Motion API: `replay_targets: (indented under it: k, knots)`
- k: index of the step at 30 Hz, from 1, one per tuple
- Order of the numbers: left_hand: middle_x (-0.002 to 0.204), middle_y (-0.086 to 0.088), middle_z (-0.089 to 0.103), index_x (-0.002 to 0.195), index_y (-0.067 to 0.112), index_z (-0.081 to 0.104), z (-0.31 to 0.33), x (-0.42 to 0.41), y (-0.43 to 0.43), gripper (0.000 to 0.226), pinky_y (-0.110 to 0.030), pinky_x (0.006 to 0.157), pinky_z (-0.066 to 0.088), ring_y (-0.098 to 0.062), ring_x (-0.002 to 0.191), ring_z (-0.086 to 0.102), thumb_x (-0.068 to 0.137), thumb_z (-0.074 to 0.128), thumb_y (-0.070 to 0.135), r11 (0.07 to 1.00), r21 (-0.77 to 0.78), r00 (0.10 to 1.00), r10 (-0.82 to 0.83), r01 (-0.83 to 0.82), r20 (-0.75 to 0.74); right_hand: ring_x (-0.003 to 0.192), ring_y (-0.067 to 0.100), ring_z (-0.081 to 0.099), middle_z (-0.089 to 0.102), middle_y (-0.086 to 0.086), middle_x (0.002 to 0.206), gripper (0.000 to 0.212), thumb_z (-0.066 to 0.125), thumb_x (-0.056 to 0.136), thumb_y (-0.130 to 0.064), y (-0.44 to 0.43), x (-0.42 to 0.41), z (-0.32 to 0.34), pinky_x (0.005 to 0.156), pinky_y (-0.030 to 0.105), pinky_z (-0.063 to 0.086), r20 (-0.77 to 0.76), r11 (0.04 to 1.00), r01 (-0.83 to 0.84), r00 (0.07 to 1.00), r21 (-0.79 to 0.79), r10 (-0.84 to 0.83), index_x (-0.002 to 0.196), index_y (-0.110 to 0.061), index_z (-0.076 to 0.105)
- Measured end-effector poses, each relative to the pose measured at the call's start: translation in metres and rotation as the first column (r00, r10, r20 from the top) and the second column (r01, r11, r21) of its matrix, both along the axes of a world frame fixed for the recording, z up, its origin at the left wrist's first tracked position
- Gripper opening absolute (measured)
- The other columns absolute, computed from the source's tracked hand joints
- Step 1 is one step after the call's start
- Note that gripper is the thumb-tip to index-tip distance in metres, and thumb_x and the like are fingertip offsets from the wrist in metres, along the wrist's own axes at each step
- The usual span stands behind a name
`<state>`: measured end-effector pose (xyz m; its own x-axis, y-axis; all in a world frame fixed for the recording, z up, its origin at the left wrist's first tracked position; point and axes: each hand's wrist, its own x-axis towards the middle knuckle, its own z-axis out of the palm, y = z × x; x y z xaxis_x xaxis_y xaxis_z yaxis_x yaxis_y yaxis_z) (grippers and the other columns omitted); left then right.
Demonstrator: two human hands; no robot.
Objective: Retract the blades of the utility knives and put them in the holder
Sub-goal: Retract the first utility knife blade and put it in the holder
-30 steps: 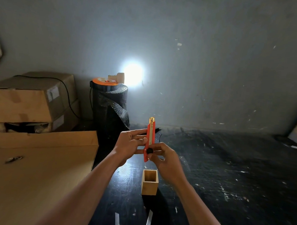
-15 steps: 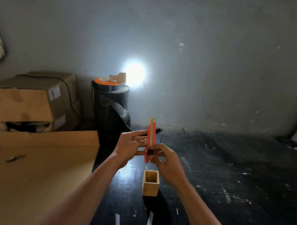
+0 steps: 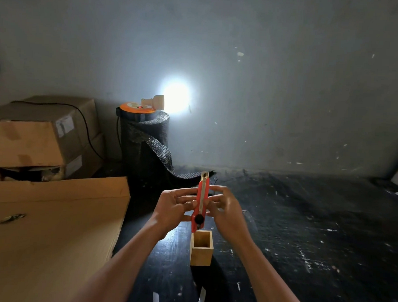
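Red utility knife (image 3: 200,202) upright mid-frame, left hand (image 3: 174,206) and right hand (image 3: 225,209) both pinching it; butt end just above wooden holder (image 3: 201,248), lower centre.

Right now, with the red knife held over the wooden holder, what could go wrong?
1. The red utility knife hangs upright just above the small square wooden holder, its lower end near the left rim; it may catch the rim, not the opening.
2. The left hand and right hand pinch it lightly with their fingertips, so it could slip.
3. The holder stands free on the dark table and could tip.
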<state>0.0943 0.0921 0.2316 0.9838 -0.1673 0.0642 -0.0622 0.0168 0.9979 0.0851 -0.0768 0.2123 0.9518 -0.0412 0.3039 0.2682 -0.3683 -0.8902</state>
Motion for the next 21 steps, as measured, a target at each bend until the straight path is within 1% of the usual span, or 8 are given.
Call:
replay_targets:
  k: [3, 6, 8, 10, 12, 15, 19, 21]
  knots:
    - [0.085, -0.004, 0.083, 0.107, 0.014, 0.073, -0.013, 0.007, -0.007, 0.034, -0.029, 0.058, 0.063, -0.021, 0.077, 0.081, 0.091, 0.063, -0.015, 1.000, -0.024, 0.999, -0.008, 0.007, -0.033, 0.089, 0.010, 0.074, 0.074, -0.012, 0.099, 0.020, 0.070, 0.094, -0.031, -0.006, 0.015, -0.001, 0.077, 0.028, 0.064, 0.001, 0.998, 0.014, 1.000, 0.061, -0.014, 0.113, -0.031, 0.063]
    - [0.090, -0.011, 0.083, 0.108, 0.015, 0.074, -0.028, 0.014, -0.013, 0.036, -0.036, 0.062, 0.065, -0.027, 0.083, 0.081, 0.091, 0.062, -0.015, 0.999, -0.042, 0.997, -0.019, 0.016, -0.076, 0.085, 0.012, 0.076, 0.076, -0.006, 0.095, 0.022, 0.073, 0.092, -0.032, -0.007, 0.026, -0.009, 0.073, 0.029, 0.065, -0.030, 0.992, 0.008, 1.000, 0.129, -0.004, 0.111, -0.025, 0.066]
    - [0.095, -0.016, 0.082, 0.110, 0.011, 0.074, -0.042, 0.021, -0.016, 0.034, -0.040, 0.068, 0.066, -0.031, 0.088, 0.080, 0.091, 0.063, -0.015, 0.999, -0.039, 0.995, -0.013, 0.009, -0.103, 0.083, 0.012, 0.077, 0.077, -0.003, 0.092, 0.021, 0.073, 0.091, -0.029, -0.008, 0.034, -0.018, 0.072, 0.032, 0.065, -0.057, 0.990, 0.013, 0.998, 0.141, -0.005, 0.110, -0.021, 0.067]
    - [0.097, -0.017, 0.082, 0.115, 0.006, 0.073, -0.059, 0.030, -0.017, 0.030, -0.038, 0.069, 0.066, -0.030, 0.088, 0.080, 0.091, 0.065, -0.011, 0.999, -0.018, 0.991, 0.027, -0.030, -0.134, 0.082, 0.015, 0.076, 0.077, 0.001, 0.089, 0.018, 0.074, 0.091, -0.023, -0.010, 0.043, -0.030, 0.072, 0.036, 0.065, -0.076, 0.989, 0.013, 0.997, 0.146, -0.002, 0.107, -0.017, 0.069]
    - [0.097, -0.014, 0.082, 0.118, 0.004, 0.072, -0.080, 0.042, -0.016, 0.028, -0.035, 0.069, 0.066, -0.024, 0.087, 0.080, 0.091, 0.070, -0.003, 0.994, 0.068, 0.982, 0.100, -0.091, -0.160, 0.082, 0.017, 0.075, 0.076, 0.002, 0.087, 0.015, 0.075, 0.089, -0.016, -0.013, 0.054, -0.044, 0.073, 0.040, 0.065, -0.100, 0.993, 0.024, 0.995, 0.115, -0.012, 0.103, -0.019, 0.070]
    - [0.106, -0.010, 0.079, 0.121, 0.008, 0.073, -0.112, 0.054, -0.013, 0.031, -0.040, 0.079, 0.066, -0.019, 0.093, 0.077, 0.090, 0.074, 0.008, 0.945, 0.292, 0.972, 0.194, -0.148, -0.134, 0.081, 0.018, 0.073, 0.073, 0.003, 0.088, 0.015, 0.074, 0.089, -0.011, -0.016, 0.072, -0.064, 0.074, 0.045, 0.063, -0.150, 0.996, 0.052, 0.988, 0.072, -0.040, 0.101, -0.020, 0.069]
    - [0.123, -0.007, 0.074, 0.130, 0.011, 0.068, -0.140, 0.062, -0.016, 0.046, -0.028, 0.089, 0.059, -0.018, 0.107, 0.071, 0.086, 0.080, 0.016, 0.860, 0.494, 0.976, 0.198, -0.129, -0.090, 0.082, 0.020, 0.072, 0.071, 0.003, 0.091, 0.014, 0.072, 0.091, -0.011, -0.017, 0.096, -0.090, 0.071, 0.050, 0.063, -0.212, 0.996, 0.079, 0.975, 0.040, -0.069, 0.102, -0.019, 0.068]
    - [0.133, -0.006, 0.068, 0.137, 0.012, 0.062, -0.153, 0.067, -0.020, 0.058, -0.027, 0.092, 0.054, -0.019, 0.116, 0.067, 0.083, 0.083, 0.020, 0.825, 0.555, 0.981, 0.176, -0.101, -0.083, 0.082, 0.020, 0.072, 0.071, 0.002, 0.091, 0.013, 0.071, 0.092, -0.010, -0.017, 0.106, -0.105, 0.069, 0.049, 0.064, -0.242, 0.995, 0.096, 0.966, 0.018, -0.089, 0.099, -0.021, 0.067]
